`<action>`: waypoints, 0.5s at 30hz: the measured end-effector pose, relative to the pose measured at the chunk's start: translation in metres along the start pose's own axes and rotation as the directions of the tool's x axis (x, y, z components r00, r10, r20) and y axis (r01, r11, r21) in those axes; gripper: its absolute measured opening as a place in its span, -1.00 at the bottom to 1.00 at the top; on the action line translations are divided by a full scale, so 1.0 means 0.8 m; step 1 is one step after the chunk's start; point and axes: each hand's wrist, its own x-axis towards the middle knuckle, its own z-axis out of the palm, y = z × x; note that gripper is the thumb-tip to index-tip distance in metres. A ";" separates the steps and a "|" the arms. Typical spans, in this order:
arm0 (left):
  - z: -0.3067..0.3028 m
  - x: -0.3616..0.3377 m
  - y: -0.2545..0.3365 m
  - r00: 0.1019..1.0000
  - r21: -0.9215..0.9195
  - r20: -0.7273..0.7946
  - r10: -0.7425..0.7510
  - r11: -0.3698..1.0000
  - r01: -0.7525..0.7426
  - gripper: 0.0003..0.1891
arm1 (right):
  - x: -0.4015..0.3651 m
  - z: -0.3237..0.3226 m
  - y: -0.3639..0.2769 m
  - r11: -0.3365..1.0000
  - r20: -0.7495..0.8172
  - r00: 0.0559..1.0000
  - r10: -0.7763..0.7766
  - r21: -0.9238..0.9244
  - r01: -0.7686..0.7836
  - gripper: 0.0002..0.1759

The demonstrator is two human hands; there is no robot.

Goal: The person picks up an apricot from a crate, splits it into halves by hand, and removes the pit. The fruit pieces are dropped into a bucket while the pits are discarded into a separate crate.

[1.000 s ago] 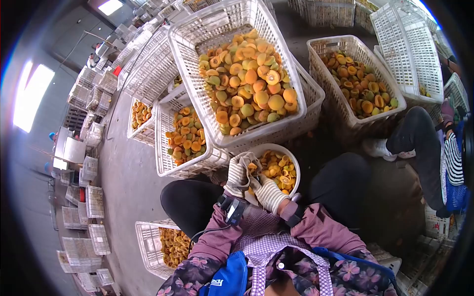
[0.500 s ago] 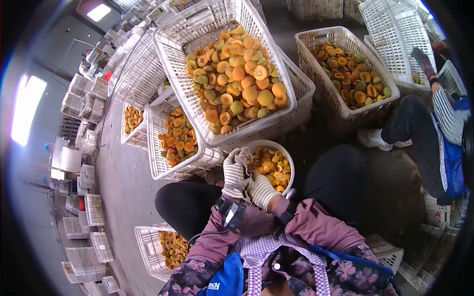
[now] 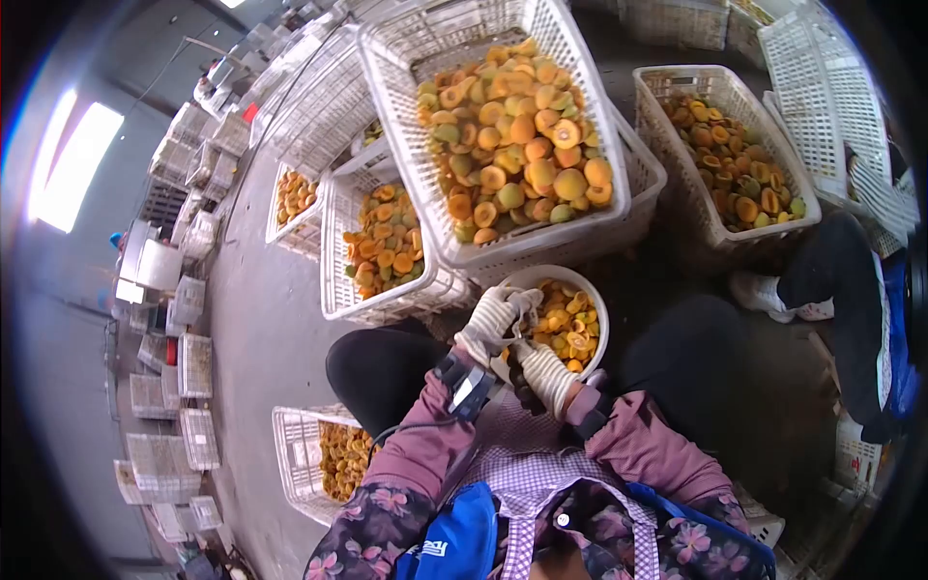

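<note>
Both my hands wear striped white work gloves and meet over the near left rim of a white bucket [image 3: 601,314] filled with cut apricot halves. My left hand [image 3: 495,321] curls its fingers over toward my right hand [image 3: 547,375], and the two touch. Whatever lies between the gloves is hidden. Just beyond the bucket a large white plastic crate [image 3: 391,92] is tilted toward me, heaped with whole orange and green apricots. My dark-trousered knees sit on either side of the bucket.
A crate of apricot halves [image 3: 333,246] stands left of the bucket and another [image 3: 290,454] by my left knee. A further filled crate [image 3: 677,145] is at the right, beside a seated person's leg [image 3: 831,261] and white shoe [image 3: 764,290]. Empty crates [image 3: 184,367] are stacked along the left floor.
My hands have stayed joined over the bucket's rim, shifting slightly. The orange fruit seen between the gloves a second ago is no longer visible. The other person's arm has drawn back.
</note>
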 end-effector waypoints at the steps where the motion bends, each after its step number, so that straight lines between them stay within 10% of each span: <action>1: 0.002 -0.007 0.019 0.986 -0.036 0.025 -0.165 0.985 0.166 -0.79 | 0.004 -0.001 0.007 0.990 -0.050 0.994 -0.094 -0.106 0.088 -0.67; 3: 0.022 -0.010 -0.002 0.955 -0.402 -0.263 0.136 0.884 -0.237 -0.75 | 0.025 -0.006 0.029 0.922 -0.092 0.930 -0.356 -0.199 0.333 -0.72; 5: 0.023 -0.004 -0.019 0.957 -0.598 -0.292 0.009 0.778 -0.190 -0.72 | 0.009 -0.002 0.009 0.969 -0.060 0.970 -0.236 -0.091 0.230 -0.73; 7: 0.020 -0.017 0.014 0.984 -0.446 -0.164 -0.072 0.895 -0.009 -0.74 | 0.011 -0.005 0.012 0.993 -0.040 0.992 -0.117 0.027 0.118 -0.74; 9: 0.015 -0.010 0.012 0.999 -0.262 -0.030 -0.016 0.965 0.008 -0.75 | 0.059 -0.015 0.070 0.716 -0.029 0.829 -0.558 -0.522 0.464 -0.70; 11: 0.018 -0.009 0.018 0.989 0.360 -0.018 -0.143 0.922 0.140 -0.70 | 0.113 -0.032 0.129 0.738 -0.049 0.824 -0.565 -0.476 0.478 -0.64; 13: 0.007 0.000 -0.001 0.994 0.234 0.040 -0.104 0.968 0.092 -0.66 | 0.070 -0.015 0.084 0.968 0.048 0.970 -0.240 0.092 0.235 -0.65; 15: -0.004 -0.003 0.017 0.958 -0.038 0.203 -0.202 0.976 0.213 -0.64 | -0.001 0.012 0.016 0.971 -0.029 0.971 -0.238 -0.035 0.237 -0.70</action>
